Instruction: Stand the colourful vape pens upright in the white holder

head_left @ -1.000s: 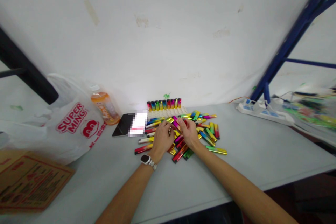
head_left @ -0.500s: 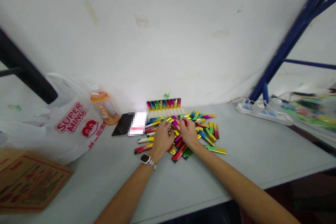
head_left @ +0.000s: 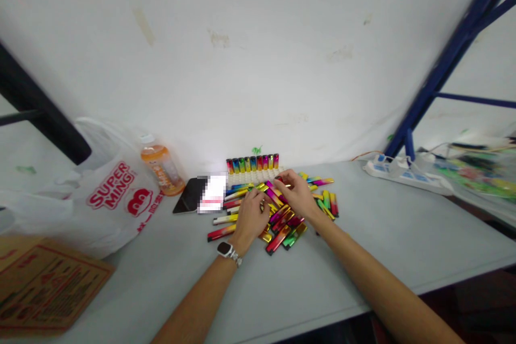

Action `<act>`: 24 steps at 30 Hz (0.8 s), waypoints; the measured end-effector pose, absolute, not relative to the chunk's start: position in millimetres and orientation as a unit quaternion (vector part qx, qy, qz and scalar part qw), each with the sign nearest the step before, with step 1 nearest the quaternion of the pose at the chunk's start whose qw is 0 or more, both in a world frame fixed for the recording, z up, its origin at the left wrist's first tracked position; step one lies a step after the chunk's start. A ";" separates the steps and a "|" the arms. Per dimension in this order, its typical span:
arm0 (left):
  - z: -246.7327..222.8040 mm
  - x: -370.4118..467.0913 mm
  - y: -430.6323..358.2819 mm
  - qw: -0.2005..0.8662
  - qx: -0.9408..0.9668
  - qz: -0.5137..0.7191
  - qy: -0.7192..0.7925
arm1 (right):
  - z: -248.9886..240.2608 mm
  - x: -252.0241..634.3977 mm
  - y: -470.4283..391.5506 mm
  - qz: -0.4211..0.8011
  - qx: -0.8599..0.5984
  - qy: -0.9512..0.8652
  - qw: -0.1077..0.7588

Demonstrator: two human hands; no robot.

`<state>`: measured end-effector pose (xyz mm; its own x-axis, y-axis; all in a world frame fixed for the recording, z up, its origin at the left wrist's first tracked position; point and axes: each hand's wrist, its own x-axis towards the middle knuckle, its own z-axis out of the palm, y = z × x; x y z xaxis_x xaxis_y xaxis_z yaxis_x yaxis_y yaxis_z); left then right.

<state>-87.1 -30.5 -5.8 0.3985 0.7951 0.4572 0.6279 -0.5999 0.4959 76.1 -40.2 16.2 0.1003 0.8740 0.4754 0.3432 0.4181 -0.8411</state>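
standing in pale tray (head_left: pixel 253 177), 9 lighters (head_left: pixel 253 163)

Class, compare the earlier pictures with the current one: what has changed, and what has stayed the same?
The right hand has moved forward toward the white tray; whether it took or released anything is unclear. The left hand stays over the loose lighters, and the upright row stands as before.
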 end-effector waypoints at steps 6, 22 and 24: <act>-6.2 -85.8 -30.1 0.142 0.826 0.346 0.421 | 42.3 129.5 2.5 0.131 -0.534 -0.680 0.485; -10.0 -86.5 -27.7 0.140 0.827 0.334 0.430 | 34.0 160.5 86.8 0.081 -0.527 -0.755 0.381; -9.0 -86.1 -28.4 0.143 0.827 0.335 0.429 | 33.9 160.3 87.6 0.073 -0.535 -0.754 0.375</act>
